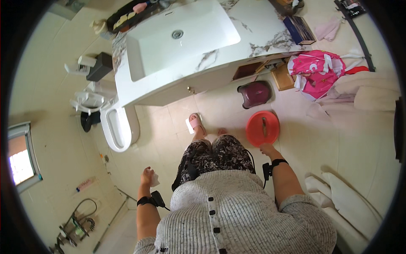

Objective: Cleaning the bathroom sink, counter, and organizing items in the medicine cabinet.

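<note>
Down at my left side, my left hand (146, 175) is closed, with a crumpled white tissue (155, 180) hanging from it. My right hand (267, 149) is curled at the near rim of a round red bucket (251, 134) and appears to grip it; the fingertips are partly hidden. Something narrow and brownish shows inside the bucket, too small to name. Just beyond the bucket, a dark purple plastic stool (255, 94) stands on the tiled floor.
Ahead runs a marbled counter (208, 60) with a white sink (190, 25). A toilet (117, 129) stands at the left. An open wooden drawer or cabinet (283, 78) juts out near the stool. Pink cloth (318, 74) and pale towels (372, 91) hang at the right.
</note>
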Demonstrator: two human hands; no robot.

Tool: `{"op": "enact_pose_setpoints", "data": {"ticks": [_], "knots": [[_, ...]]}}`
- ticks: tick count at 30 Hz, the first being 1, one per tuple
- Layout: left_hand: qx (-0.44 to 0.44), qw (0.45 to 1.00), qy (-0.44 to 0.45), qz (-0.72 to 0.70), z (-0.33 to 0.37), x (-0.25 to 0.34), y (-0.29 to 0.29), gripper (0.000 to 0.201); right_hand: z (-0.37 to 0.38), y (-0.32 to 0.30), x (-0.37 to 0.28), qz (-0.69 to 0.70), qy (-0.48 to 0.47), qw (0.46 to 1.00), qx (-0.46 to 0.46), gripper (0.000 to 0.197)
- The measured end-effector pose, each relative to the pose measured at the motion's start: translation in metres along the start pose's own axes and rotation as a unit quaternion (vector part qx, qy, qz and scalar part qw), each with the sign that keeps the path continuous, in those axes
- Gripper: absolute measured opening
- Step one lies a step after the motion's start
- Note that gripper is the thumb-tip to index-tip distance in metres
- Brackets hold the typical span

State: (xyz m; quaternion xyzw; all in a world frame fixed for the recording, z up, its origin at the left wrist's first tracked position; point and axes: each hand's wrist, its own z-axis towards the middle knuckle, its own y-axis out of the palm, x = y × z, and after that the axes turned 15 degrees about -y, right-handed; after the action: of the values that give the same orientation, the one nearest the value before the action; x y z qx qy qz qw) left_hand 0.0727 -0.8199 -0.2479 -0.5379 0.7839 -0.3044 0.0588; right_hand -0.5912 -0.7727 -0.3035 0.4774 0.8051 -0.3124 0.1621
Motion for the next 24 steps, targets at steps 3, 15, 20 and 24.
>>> {"op": "enact_pose_setpoints", "data": {"ticks": [3,15,20,24], "knots": [[-0.006,0.999,0.003,0.036,-0.052,0.018,0.031,0.056,0.013,-0.025,0.037,-0.229,-0.081,0.969,-0.052,0.028],[-0.207,0.884,0.085,-0.410,-0.110,0.162,0.026,0.045,0.015,-0.035,-0.124,-0.069,-0.233,0.963,0.113,0.033],[-0.312,0.849,0.154,-0.397,-0.156,0.262,0.009,0.042,0.003,-0.013,-0.249,-0.084,-0.349,0.930,0.080,0.032],[-0.341,0.826,0.176,-0.413,-0.127,0.249,-0.030,0.041,-0.014,0.005,-0.319,-0.141,-0.372,0.913,0.087,0.033]]}}
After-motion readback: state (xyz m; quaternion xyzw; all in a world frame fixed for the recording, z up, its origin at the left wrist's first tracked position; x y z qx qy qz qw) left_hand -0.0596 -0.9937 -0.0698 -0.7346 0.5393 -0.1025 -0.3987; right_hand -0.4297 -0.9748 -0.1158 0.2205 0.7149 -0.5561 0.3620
